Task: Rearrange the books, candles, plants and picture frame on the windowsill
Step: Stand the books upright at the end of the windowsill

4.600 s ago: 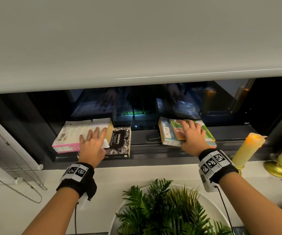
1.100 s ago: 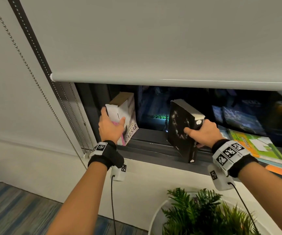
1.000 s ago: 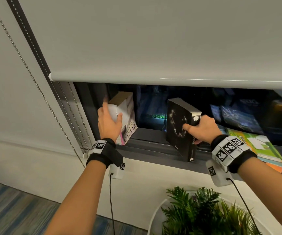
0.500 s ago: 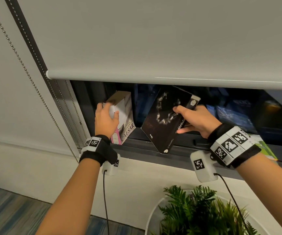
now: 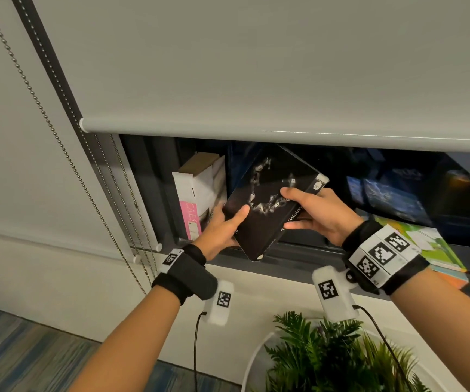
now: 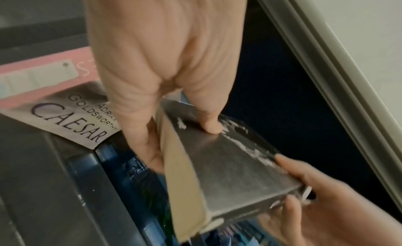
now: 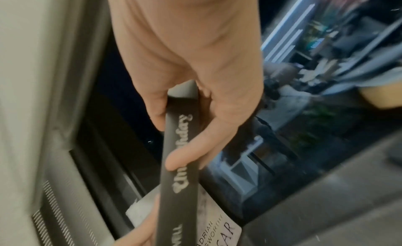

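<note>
with both the left hand (image 5: pixel 222 227) and right hand (image 5: pixel 317 213) gripping the tilted black book (image 5: pixel 270 205), it is best stood upright against the caesar book (image 5: pixel 199 193) before the fingers let go.

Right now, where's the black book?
Head view, centre: the black book is tilted and off the sill, held by the left hand and right hand, just right of the standing Caesar book.

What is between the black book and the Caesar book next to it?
Only the left hand, whose fingers curl round the near edge of the black book. Nothing else shows between it and the upright Caesar book.
</note>
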